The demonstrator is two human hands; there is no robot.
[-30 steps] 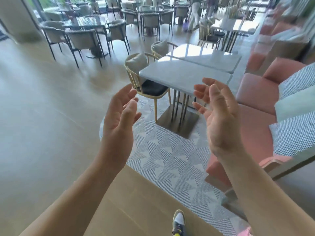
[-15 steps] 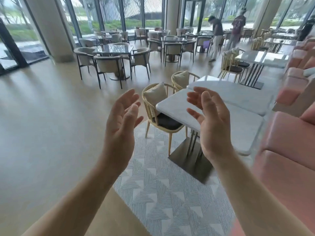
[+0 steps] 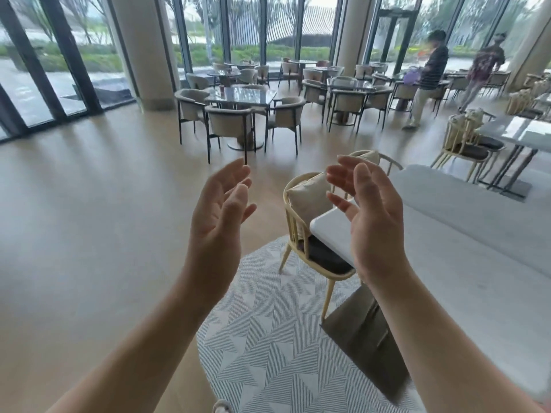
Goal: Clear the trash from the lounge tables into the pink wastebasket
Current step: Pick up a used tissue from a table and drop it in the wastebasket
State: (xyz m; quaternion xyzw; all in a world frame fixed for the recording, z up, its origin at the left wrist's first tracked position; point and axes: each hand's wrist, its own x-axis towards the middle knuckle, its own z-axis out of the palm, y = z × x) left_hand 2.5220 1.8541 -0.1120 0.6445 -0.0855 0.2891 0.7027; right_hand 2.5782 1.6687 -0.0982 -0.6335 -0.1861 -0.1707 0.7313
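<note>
Shows left hand (image 3: 219, 216) and right hand (image 3: 369, 219) raised near, apart, palms facing each other, fingers loosely spread, gripping nothing. Places long white table (image 3: 477, 263) on the right, partly behind the right hand. Sets cream chair (image 3: 307, 234) with cushion at its left edge, on patterned rug (image 3: 268, 338). Farther off: dark tables (image 3: 241, 95) ringed by grey chairs, two people (image 3: 429, 76) far right.
</note>
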